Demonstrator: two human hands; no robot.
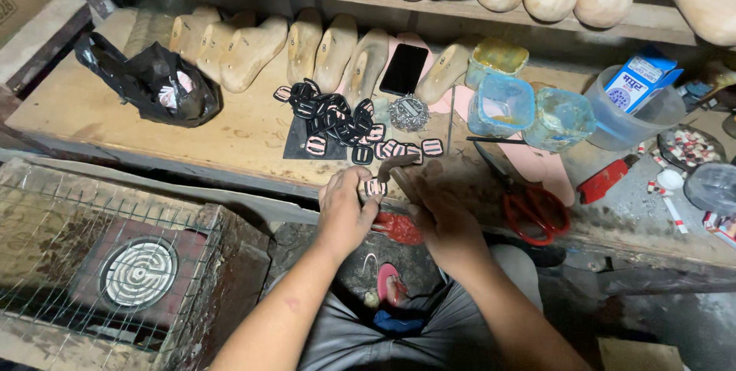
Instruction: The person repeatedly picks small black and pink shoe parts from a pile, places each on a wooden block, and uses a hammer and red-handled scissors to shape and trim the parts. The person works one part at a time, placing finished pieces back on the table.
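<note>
The small pink-and-black strap piece sits pinched at the front edge of the desk, and I judge it light, thin and bendy, something that would curl or skid if I pressed it carelessly; the safest hold looks to be by its outer edge, flat against the wood, so its middle stays free; my left hand is closed down on it, thumb and fingertips nipping its left side, the rest of the fingers curled in; my right hand is just beside it on the right, wrapped shut round the handle of a small hammer whose head hangs right over the piece, though motion blur keeps me from saying whether it touches; so the piece lies between my two hands, under the tool, at the near lip of the desk; below it, close to my wrists, a red object shows, too dim to name; farther up the desk lies a heap of like strap pieces, black with pink edging, some loose ones nearer me; red-handled scissors lie to the right, near my right hand but apart from it; behind stand wooden shoe lasts in a row, a dark phone and clear plastic tubs.
</note>
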